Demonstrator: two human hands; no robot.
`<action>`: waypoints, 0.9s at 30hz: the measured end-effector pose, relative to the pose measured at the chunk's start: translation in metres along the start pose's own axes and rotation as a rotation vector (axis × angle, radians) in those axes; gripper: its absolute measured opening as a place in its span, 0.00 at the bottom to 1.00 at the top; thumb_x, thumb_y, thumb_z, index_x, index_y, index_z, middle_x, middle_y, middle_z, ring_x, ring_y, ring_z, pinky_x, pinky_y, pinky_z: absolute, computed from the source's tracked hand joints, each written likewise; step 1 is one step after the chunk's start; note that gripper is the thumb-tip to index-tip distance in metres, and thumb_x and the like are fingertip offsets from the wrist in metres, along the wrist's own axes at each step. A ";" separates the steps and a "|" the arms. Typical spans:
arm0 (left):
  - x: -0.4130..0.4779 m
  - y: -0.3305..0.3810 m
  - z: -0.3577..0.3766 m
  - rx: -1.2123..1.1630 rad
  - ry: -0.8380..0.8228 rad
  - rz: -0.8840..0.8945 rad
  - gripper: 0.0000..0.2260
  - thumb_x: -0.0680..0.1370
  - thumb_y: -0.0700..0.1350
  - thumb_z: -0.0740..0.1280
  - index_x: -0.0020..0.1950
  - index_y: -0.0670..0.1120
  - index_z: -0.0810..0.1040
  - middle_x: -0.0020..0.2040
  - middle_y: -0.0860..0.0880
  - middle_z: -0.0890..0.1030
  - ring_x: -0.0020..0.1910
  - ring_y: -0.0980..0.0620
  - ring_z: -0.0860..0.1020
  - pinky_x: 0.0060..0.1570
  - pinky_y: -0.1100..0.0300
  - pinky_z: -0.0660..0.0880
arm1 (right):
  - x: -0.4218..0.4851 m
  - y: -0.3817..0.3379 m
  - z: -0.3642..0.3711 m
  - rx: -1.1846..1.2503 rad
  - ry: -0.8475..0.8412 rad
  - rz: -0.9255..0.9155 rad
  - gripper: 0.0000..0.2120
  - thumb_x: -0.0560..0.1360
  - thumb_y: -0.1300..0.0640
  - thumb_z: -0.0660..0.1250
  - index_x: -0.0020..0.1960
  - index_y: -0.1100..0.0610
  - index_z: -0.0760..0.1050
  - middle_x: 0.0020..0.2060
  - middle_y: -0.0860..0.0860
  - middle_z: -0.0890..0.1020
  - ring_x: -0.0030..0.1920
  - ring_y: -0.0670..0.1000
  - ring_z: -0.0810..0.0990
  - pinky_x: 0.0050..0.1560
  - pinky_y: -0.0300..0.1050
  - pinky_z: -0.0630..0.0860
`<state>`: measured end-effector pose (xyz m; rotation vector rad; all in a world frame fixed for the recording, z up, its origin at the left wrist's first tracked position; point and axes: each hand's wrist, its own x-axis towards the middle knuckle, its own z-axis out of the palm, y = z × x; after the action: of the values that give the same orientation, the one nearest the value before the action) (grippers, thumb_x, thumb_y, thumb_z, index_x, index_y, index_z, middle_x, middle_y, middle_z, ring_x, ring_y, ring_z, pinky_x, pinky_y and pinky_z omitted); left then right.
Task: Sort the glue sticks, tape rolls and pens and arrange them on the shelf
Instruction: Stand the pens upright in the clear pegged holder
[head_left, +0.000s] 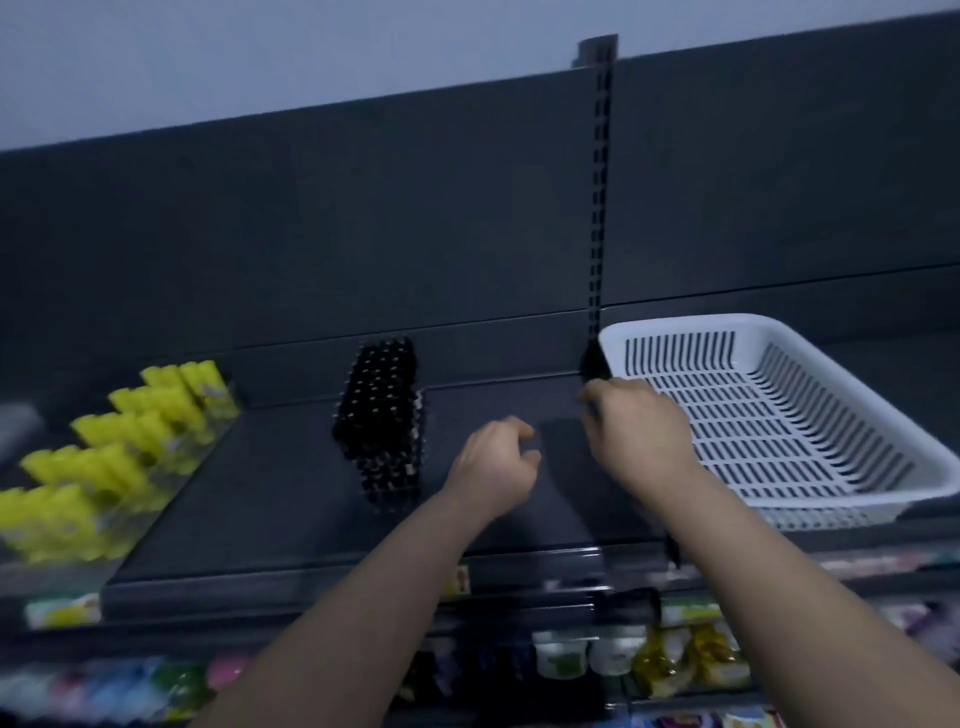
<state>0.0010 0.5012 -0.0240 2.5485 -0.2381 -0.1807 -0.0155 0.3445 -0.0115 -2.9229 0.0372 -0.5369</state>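
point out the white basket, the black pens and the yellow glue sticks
white basket (675, 323), head view, far rim
black pens (382, 421), head view, middle of the stack
yellow glue sticks (122, 428), head view, a middle row

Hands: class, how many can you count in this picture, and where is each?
2. The left hand is above the shelf, right of the black pens. The right hand is by the white basket, at its left rim. None seems hidden.
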 end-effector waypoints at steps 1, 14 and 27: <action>-0.006 -0.017 -0.008 0.005 0.000 -0.037 0.16 0.79 0.47 0.63 0.66 0.47 0.73 0.64 0.48 0.76 0.63 0.48 0.74 0.63 0.53 0.71 | 0.001 -0.017 0.006 0.024 -0.032 -0.028 0.13 0.78 0.52 0.60 0.61 0.49 0.74 0.55 0.50 0.79 0.58 0.55 0.75 0.50 0.48 0.70; -0.027 -0.171 -0.083 -0.031 0.053 -0.339 0.08 0.78 0.35 0.58 0.50 0.39 0.77 0.47 0.43 0.76 0.45 0.46 0.73 0.42 0.57 0.70 | -0.007 -0.144 0.068 0.292 -0.358 -0.067 0.20 0.78 0.64 0.59 0.68 0.53 0.71 0.60 0.53 0.79 0.60 0.55 0.77 0.51 0.45 0.74; -0.001 -0.192 -0.057 -0.540 0.017 -0.283 0.18 0.76 0.29 0.54 0.56 0.41 0.78 0.49 0.46 0.78 0.45 0.48 0.76 0.42 0.56 0.73 | -0.021 -0.154 0.080 0.471 -0.466 0.043 0.23 0.78 0.68 0.56 0.69 0.52 0.72 0.56 0.48 0.81 0.60 0.51 0.77 0.56 0.41 0.73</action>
<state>0.0357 0.6893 -0.0830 2.0325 0.1633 -0.2879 -0.0079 0.5103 -0.0663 -2.4993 -0.0753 0.1395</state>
